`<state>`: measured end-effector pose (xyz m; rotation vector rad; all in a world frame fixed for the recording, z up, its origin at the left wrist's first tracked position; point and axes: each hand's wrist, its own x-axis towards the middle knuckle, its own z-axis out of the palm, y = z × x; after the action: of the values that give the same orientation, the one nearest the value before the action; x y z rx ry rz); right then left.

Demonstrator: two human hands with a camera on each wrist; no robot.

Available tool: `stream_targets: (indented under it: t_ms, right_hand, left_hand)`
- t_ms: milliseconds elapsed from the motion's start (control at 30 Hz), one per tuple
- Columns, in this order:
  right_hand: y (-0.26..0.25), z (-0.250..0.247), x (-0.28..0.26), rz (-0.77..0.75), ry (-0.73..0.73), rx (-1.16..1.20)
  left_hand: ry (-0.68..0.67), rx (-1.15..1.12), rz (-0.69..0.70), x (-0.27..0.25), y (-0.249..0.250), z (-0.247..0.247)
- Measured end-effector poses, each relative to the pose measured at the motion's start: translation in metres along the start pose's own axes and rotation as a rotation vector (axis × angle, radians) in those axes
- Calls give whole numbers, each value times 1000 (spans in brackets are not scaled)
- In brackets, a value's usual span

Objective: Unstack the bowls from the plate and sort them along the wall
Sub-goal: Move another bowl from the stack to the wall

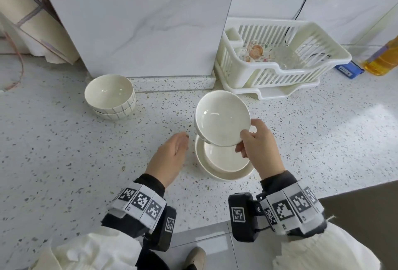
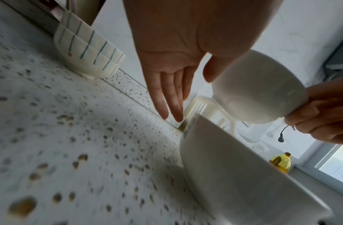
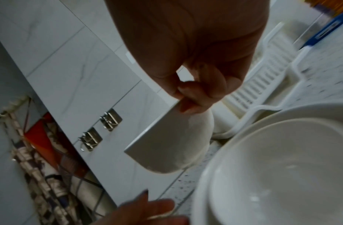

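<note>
My right hand pinches the near rim of a plain white bowl and holds it tilted in the air; the same white bowl shows in both wrist views. Directly below it, another white bowl sits in a white plate on the counter. My left hand hovers just left of the plate with fingers straight, holding nothing; its fingers point toward the wall. Two stacked striped bowls stand by the wall at the left.
A white dish rack with glassware stands at the back right on a drip tray. A yellow oil bottle and a blue box sit further right. The speckled counter ends at a front edge near my wrists.
</note>
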<state>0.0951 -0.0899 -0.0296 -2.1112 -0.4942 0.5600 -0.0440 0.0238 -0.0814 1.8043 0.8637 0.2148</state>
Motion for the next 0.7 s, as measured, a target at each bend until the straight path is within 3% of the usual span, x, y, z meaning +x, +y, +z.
stream_targets:
  t_ms: [133,233,500,700]
  right_hand:
    - [-27,38,11,37,-42,113]
    - [-43,75,23,72,-73,149]
    - [-51,155,66,190,-125,31]
    - [-42,168,87,281,-107,18]
  left_hand:
    - [106,-174,75,9,8,-33]
    - [111,-212,63,24,5,-61]
    - [-96,-248,-246,89,-35,-96]
    - [-159,-307,-271,119,-48,-89]
